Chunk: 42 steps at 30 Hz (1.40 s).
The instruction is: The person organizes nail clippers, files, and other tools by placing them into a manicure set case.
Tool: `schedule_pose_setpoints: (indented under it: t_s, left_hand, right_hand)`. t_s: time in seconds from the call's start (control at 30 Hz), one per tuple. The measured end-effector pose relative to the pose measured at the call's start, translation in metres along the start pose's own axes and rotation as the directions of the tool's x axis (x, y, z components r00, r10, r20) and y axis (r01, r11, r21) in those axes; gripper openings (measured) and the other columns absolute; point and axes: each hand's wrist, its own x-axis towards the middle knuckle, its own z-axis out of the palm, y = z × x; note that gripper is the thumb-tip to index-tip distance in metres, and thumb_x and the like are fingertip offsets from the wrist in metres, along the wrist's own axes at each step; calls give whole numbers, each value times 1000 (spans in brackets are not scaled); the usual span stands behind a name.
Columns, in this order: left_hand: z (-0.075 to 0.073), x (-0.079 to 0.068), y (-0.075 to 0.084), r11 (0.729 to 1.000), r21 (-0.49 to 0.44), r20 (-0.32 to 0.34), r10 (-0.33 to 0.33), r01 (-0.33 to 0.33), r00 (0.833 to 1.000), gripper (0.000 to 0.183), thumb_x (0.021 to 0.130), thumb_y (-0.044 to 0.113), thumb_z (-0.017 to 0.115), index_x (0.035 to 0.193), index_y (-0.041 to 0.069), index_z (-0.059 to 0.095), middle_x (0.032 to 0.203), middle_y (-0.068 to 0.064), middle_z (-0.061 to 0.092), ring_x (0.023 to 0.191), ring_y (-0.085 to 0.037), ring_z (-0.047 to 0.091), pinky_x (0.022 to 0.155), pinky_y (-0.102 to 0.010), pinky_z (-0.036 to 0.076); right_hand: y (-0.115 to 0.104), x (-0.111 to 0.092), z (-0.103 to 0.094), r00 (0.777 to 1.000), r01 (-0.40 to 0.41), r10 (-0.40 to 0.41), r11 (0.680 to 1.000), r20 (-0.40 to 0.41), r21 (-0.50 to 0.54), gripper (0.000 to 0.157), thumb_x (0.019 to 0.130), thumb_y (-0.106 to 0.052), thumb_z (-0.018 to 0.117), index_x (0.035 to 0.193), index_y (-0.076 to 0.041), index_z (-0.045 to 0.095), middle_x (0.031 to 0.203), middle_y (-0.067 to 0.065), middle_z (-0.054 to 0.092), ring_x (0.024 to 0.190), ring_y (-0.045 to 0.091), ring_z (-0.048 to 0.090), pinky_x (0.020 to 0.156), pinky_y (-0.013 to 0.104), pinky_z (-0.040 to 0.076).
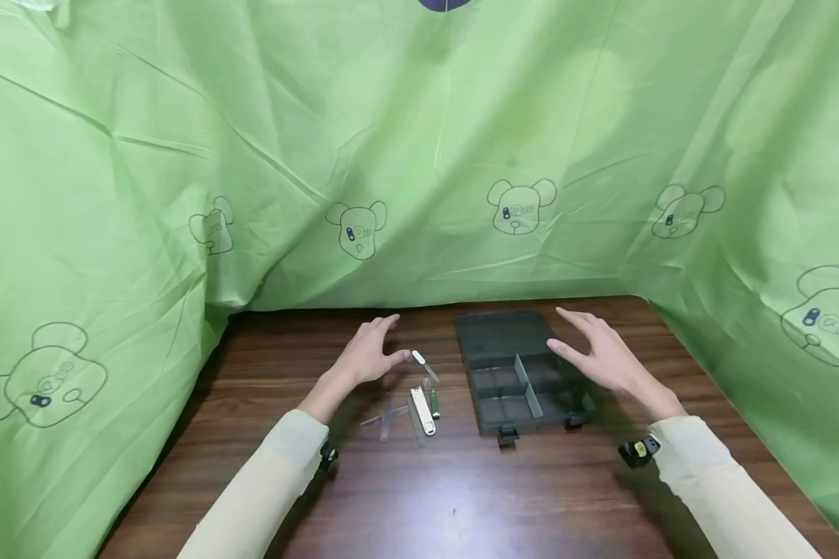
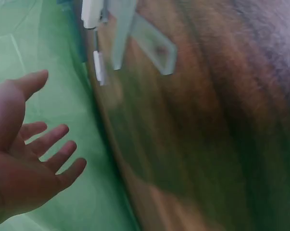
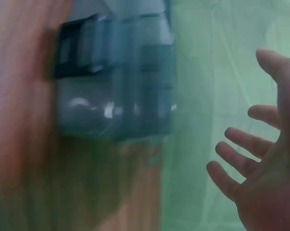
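Smoky translucent plastic forms the divided rectangular box [image 1: 531, 424]; left of it lie a silvery metal nail clipper [image 1: 423, 411], a white-handled pointed file [image 1: 426, 366] and crossed clear strips [image 1: 385, 427]. My left hand [image 1: 365, 354] hovers, spread, left of the box; my right hand [image 1: 604, 359], likewise spread, at its right, partly hiding it. Lettering on the green bear-print cloth [image 1: 426, 260] behind it is illegible.

Left sleeve [image 1: 255, 493] and right sleeve [image 1: 730, 493] are both cream from over here, long and kinda creased near the cuffs [image 1: 304, 427]. Black gadget [image 1: 328, 455] by the left wrist, boxy black unit [image 1: 631, 456] with a yellow patch [image 1: 641, 449] by the right.
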Motion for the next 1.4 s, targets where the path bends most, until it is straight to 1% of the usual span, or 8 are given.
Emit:
schedule_pose_setpoints:
  t_s: [0.23,0.37,0.5,0.6,0.77,1.03,1.23,1.4]
  left_hand:
    - [22,5,-8,997,-7,40,-80,81,996,54,96,26,80,141,4,61,133,-14,61,127,-36,55,110,-48,48]
    - [33,7,-6,995,-9,54,-99,100,994,43,95,24,81,131,3,68,123,-13,64,119,-35,57,104,-46,50]
    - [39,8,-3,995,-16,43,-101,102,994,34,95,21,82,121,2,71,117,-13,64,111,-33,60,99,-45,52]
    - [42,9,-2,995,-22,19,-95,95,995,26,94,17,82,113,3,72,110,-12,64,103,-29,61,93,-43,54]
    - [46,12,-7,995,-39,-2,-97,97,995,19,94,15,82,107,5,73,105,-11,64,95,-24,62,89,-41,55]
    - [49,17,-7,996,-59,8,-63,63,998,12,93,12,82,101,7,74,98,-6,64,89,-19,61,83,-36,55]
    - [49,18,-3,995,-70,30,-63,65,998,6,95,9,78,92,10,73,87,1,65,82,-14,61,79,-32,54]
    - [48,18,-4,998,-39,35,-52,54,998,6,96,9,76,94,12,72,88,2,66,83,-14,62,80,-34,55]
  right_hand:
    - [28,-13,18,990,-134,139,977,-19,168,63,105,-46,65,152,-5,54,137,25,63,122,44,63,99,62,52]
    - [37,-16,25,979,-195,201,963,-19,185,54,106,-40,66,142,0,61,126,22,69,111,37,68,91,49,57]
    - [42,-18,29,968,-245,250,946,6,210,39,104,-24,69,131,4,65,108,16,73,85,24,70,70,31,58]
    - [43,-19,31,962,-270,269,936,40,226,29,102,-13,69,125,4,66,99,13,73,71,18,66,59,28,55]
    - [42,-23,34,947,-319,305,918,95,236,28,103,-13,68,125,4,69,97,14,75,69,18,68,58,31,57]
    - [41,-26,36,922,-388,344,837,180,386,36,106,-14,64,135,8,62,106,22,71,79,23,69,66,36,64]
    - [44,-27,37,922,-386,336,836,193,390,37,107,-16,62,137,6,60,104,19,67,80,22,63,66,36,63]
    - [44,-26,37,929,-371,323,835,183,407,36,107,-15,61,136,7,60,105,20,66,81,20,63,66,35,63]
